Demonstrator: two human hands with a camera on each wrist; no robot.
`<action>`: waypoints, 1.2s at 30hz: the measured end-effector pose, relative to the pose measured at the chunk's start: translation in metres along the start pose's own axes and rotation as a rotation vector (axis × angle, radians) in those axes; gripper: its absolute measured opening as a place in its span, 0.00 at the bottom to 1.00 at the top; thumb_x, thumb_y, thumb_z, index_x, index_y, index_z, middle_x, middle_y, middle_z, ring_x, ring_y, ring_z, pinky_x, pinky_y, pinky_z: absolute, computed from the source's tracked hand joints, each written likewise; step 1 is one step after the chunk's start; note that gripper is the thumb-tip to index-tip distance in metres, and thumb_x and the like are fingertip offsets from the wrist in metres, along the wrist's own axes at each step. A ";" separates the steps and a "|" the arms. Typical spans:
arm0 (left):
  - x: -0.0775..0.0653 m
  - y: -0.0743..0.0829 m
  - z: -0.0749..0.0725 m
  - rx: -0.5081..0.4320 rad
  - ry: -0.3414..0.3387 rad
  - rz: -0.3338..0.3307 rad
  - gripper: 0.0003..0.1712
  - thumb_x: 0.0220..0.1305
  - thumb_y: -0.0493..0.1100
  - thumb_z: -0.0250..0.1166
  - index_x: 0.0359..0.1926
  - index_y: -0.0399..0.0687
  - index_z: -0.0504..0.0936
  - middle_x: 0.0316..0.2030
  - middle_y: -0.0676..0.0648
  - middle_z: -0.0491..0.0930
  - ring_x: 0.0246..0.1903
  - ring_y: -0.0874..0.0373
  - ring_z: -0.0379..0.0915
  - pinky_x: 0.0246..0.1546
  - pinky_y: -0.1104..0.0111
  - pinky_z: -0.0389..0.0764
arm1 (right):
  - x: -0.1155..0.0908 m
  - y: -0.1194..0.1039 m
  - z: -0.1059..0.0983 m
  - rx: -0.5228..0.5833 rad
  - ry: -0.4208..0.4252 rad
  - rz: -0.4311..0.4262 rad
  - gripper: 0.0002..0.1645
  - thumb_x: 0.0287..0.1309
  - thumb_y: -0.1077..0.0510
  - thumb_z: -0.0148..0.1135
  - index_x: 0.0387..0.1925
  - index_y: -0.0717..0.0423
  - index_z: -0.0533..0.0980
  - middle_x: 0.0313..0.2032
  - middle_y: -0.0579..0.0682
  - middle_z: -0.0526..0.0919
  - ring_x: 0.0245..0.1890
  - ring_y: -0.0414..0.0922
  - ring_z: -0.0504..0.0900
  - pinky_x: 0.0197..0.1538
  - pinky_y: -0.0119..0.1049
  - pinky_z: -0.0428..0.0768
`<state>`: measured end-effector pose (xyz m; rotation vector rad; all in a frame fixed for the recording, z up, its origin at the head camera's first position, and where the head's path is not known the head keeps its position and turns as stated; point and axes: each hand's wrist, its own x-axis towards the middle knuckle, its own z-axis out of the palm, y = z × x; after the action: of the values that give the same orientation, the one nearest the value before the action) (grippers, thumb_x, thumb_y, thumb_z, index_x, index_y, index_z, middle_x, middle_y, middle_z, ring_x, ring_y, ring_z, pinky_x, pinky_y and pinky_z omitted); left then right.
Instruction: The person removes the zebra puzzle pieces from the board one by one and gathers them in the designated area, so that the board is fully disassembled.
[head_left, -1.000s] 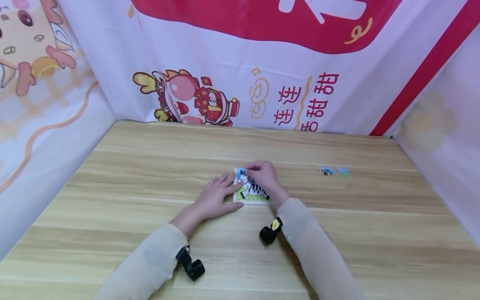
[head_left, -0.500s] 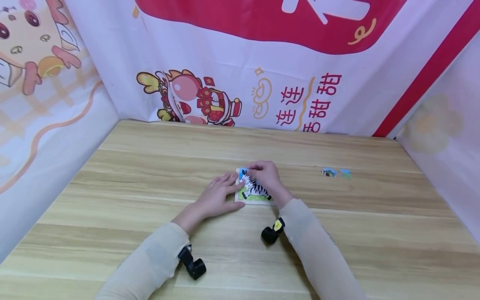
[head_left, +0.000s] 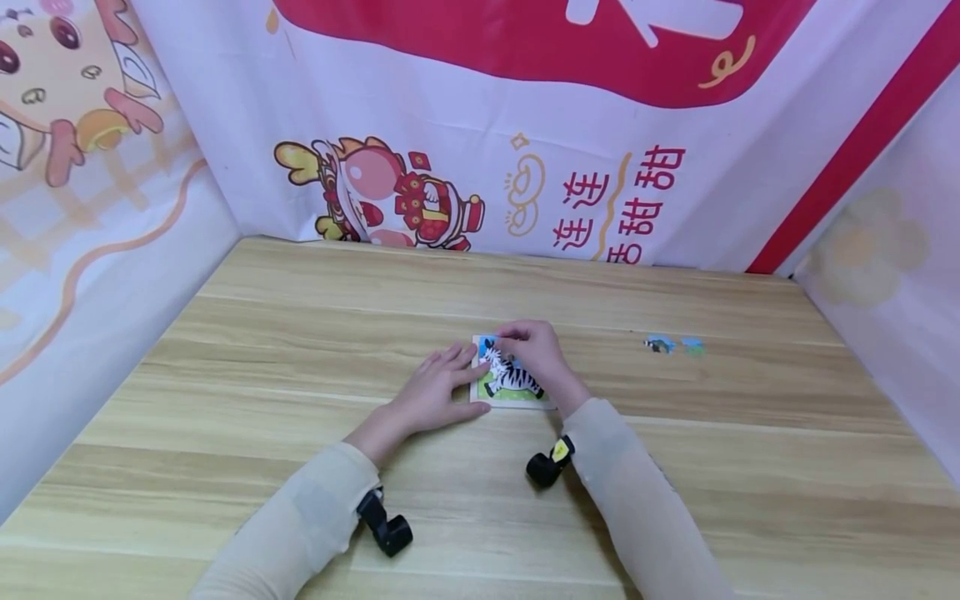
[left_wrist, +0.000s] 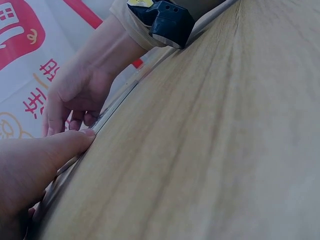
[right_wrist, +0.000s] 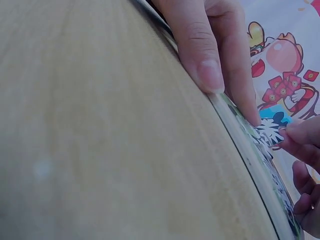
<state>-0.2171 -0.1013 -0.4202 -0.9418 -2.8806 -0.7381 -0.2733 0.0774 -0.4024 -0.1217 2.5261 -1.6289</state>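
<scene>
A small zebra jigsaw puzzle (head_left: pixel 516 382) in a pale frame lies flat on the table, between the two hands in the head view. My left hand (head_left: pixel 433 392) rests on its left side with fingers extended; the thumb (right_wrist: pixel 210 75) touches the near frame edge in the right wrist view. My right hand (head_left: pixel 538 354) bends over the upper part of the puzzle and hides its upper right. In the right wrist view, its thumb and forefinger pinch a puzzle piece (right_wrist: pixel 272 129) with part of the zebra's head and blue on it.
Two loose puzzle pieces lie to the right on the wooden table (head_left: pixel 750 483): a darker blue one (head_left: pixel 660 343) and a blue-green one (head_left: pixel 692 345). Printed cloth (head_left: pixel 450 92) closes off the back and both sides. Each wrist carries a black camera (head_left: pixel 392 533).
Both hands keep nearly the same places on the puzzle. The head view has shifted slightly, and the right wrist has moved a touch to the right.
</scene>
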 end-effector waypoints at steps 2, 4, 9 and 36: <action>0.000 0.000 0.000 -0.005 -0.001 -0.003 0.35 0.52 0.60 0.57 0.59 0.50 0.64 0.62 0.41 0.51 0.61 0.45 0.41 0.57 0.52 0.43 | -0.001 0.000 -0.001 0.015 -0.010 -0.021 0.07 0.47 0.61 0.61 0.32 0.54 0.79 0.31 0.46 0.80 0.36 0.42 0.74 0.46 0.37 0.68; 0.000 0.000 -0.001 -0.011 -0.002 -0.007 0.35 0.52 0.60 0.57 0.59 0.50 0.64 0.62 0.41 0.52 0.61 0.45 0.41 0.58 0.52 0.43 | -0.002 0.001 -0.002 0.030 -0.027 -0.053 0.07 0.47 0.62 0.61 0.32 0.56 0.79 0.31 0.47 0.80 0.36 0.43 0.74 0.45 0.37 0.69; -0.001 0.000 -0.001 -0.011 0.000 -0.013 0.35 0.51 0.60 0.58 0.59 0.50 0.64 0.61 0.42 0.52 0.61 0.45 0.41 0.58 0.52 0.43 | -0.003 0.002 -0.002 0.028 -0.062 -0.124 0.09 0.47 0.63 0.61 0.34 0.59 0.79 0.30 0.49 0.79 0.32 0.44 0.74 0.40 0.36 0.71; 0.000 -0.001 0.003 0.038 0.000 -0.003 0.35 0.53 0.62 0.54 0.60 0.52 0.63 0.62 0.42 0.50 0.61 0.46 0.40 0.58 0.53 0.42 | 0.008 -0.004 0.009 -0.111 0.088 0.083 0.04 0.46 0.62 0.61 0.28 0.57 0.77 0.27 0.49 0.77 0.30 0.44 0.74 0.37 0.33 0.72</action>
<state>-0.2171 -0.1012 -0.4231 -0.9331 -2.8859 -0.6809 -0.2803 0.0667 -0.4024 0.0437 2.6489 -1.4955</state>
